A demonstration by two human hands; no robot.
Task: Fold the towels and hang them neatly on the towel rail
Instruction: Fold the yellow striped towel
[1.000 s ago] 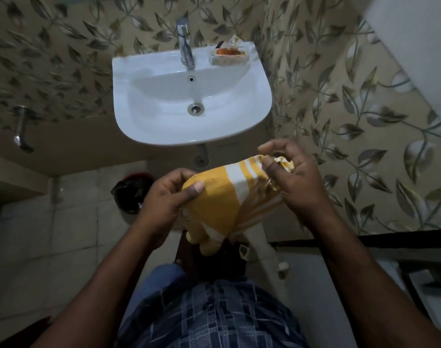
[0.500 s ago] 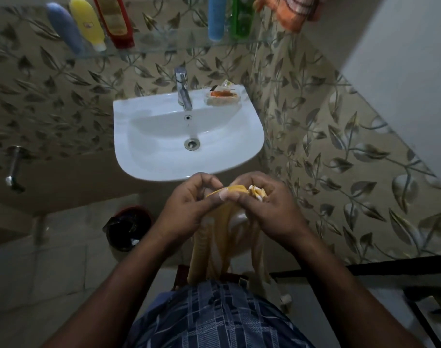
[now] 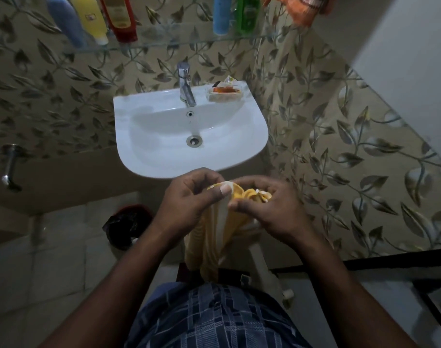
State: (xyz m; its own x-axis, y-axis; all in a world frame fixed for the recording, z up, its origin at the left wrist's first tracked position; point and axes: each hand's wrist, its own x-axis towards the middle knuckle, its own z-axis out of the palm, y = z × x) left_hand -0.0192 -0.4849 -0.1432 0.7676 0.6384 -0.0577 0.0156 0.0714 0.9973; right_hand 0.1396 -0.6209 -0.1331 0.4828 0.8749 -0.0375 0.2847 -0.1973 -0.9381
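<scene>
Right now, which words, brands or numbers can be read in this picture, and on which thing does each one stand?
None can be read.
The labels on the yellow bottle, the red bottle and the green bottle are too blurred.
The towel shows only stripes, no text.

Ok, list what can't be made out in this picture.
Head view:
Towel: top bunched inside left hand and right hand, lower end behind the shirt; fold unclear.
Orange cloth: cut by top edge; its support is out of frame.
Bottles: cut by top edge, labels blurred.
Bin: contents too dark.
Rail: not visible.
</scene>
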